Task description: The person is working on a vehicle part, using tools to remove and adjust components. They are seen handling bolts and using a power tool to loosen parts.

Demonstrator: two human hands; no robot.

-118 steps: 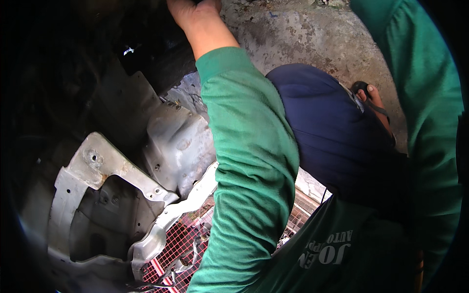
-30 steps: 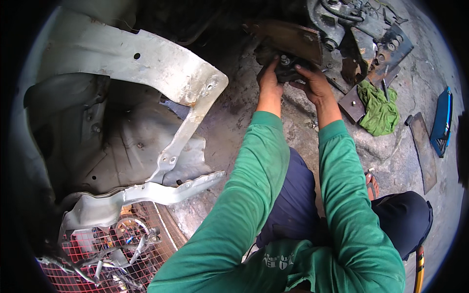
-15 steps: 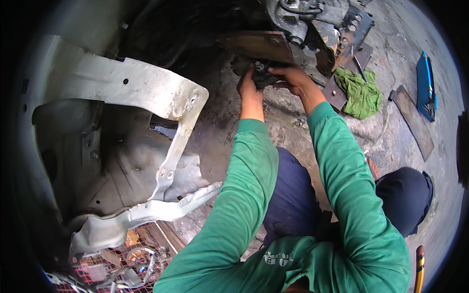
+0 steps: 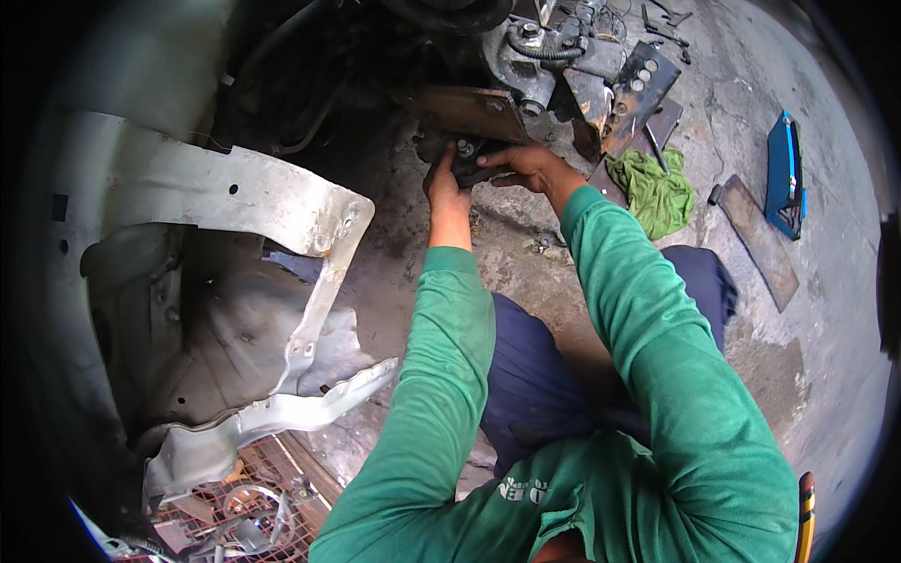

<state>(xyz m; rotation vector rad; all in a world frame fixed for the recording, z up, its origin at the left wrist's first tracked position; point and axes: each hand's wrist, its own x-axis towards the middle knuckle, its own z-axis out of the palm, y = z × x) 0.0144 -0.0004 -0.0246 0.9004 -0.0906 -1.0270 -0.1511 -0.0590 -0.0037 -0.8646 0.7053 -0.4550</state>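
Note:
A dark, roughly blocky metal part (image 4: 478, 173) is between my two hands, just below the near edge of a rusty flat plate (image 4: 474, 107). A silvery bolt head (image 4: 465, 147) shows on top of it. My left hand (image 4: 448, 194) is closed round the part's left side, with the thumb up beside the bolt. From the right, my right hand (image 4: 531, 169) grips it with thumb on top and fingers curled underneath. The part's underside, and whether it is fixed to anything, are hidden by my fingers and shadow.
A bare metal vehicle body frame (image 4: 282, 197) juts in from the left. Greasy machinery (image 4: 535, 70) stands beyond the plate. A green rag (image 4: 652, 192), a flat metal bar (image 4: 758, 242) and a blue case (image 4: 785, 176) lie on the concrete floor to the right.
The view has shifted, so most things sit further left and lower. My right knee has come forward and inward. Both hands keep their hold on the dark part.

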